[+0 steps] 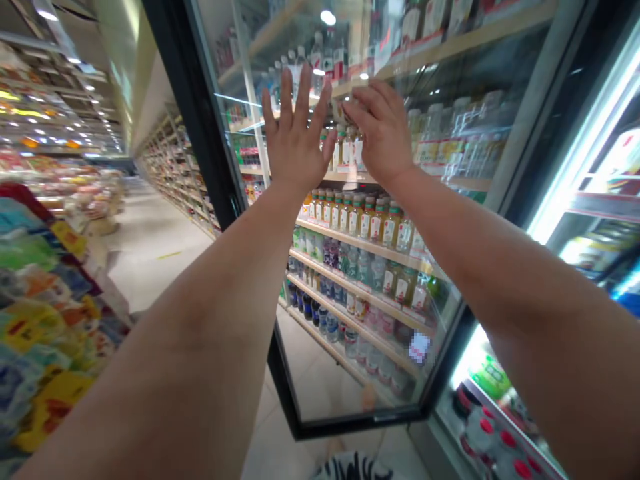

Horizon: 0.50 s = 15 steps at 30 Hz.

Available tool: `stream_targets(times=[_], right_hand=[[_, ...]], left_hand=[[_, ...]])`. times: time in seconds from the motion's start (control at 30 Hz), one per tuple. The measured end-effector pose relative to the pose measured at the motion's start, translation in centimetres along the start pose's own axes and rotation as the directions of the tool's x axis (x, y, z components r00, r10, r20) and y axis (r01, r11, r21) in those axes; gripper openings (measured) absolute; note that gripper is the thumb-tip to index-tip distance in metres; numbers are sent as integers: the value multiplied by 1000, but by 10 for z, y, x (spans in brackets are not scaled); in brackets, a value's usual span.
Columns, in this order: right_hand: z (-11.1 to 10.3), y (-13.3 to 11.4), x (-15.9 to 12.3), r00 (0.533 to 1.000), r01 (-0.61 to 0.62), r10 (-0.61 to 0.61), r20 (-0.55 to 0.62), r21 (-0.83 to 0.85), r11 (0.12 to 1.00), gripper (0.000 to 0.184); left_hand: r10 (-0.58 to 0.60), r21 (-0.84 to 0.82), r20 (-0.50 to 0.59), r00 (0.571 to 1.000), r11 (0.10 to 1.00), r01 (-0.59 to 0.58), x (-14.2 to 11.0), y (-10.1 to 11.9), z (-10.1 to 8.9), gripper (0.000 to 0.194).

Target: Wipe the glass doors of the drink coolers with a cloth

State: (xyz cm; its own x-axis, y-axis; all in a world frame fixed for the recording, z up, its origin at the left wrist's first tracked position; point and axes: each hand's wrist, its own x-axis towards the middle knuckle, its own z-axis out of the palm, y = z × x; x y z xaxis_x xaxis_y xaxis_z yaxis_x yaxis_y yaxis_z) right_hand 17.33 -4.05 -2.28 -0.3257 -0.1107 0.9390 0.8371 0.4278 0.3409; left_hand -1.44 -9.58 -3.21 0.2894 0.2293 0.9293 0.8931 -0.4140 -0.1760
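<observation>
A glass cooler door with a black frame (360,421) stands swung open in front of me. My left hand (299,143) lies flat against the upper glass, fingers spread and nothing in it. Just to its right, my right hand (386,130) is up at the glass with its fingers bent and close together. Something small and pale brown (341,112) shows by its fingertips; whether it is a held thing or a reflection is unclear. Through the glass appear rows of bottled drinks (367,219) on shelves.
The lit cooler interior, with red-capped bottles (483,427), is at the right. Colourful packaged goods (45,333) fill a display at the left. A store aisle floor (150,233) runs back beside long shelving (175,160). Patterned black-and-white fabric (355,467) shows at the bottom.
</observation>
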Motion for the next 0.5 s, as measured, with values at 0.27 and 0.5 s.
stream_targets(times=[0.27, 0.5], right_hand=[[-7, -3, 3, 997, -30, 32, 77, -20, 999, 48], [-8, 1, 8, 997, -76, 76, -11, -11, 997, 51]], left_hand=[[-25, -10, -7, 1000, 1000, 24, 0, 4, -3, 68], [-71, -76, 56, 996, 994, 75, 0, 9, -6, 77]])
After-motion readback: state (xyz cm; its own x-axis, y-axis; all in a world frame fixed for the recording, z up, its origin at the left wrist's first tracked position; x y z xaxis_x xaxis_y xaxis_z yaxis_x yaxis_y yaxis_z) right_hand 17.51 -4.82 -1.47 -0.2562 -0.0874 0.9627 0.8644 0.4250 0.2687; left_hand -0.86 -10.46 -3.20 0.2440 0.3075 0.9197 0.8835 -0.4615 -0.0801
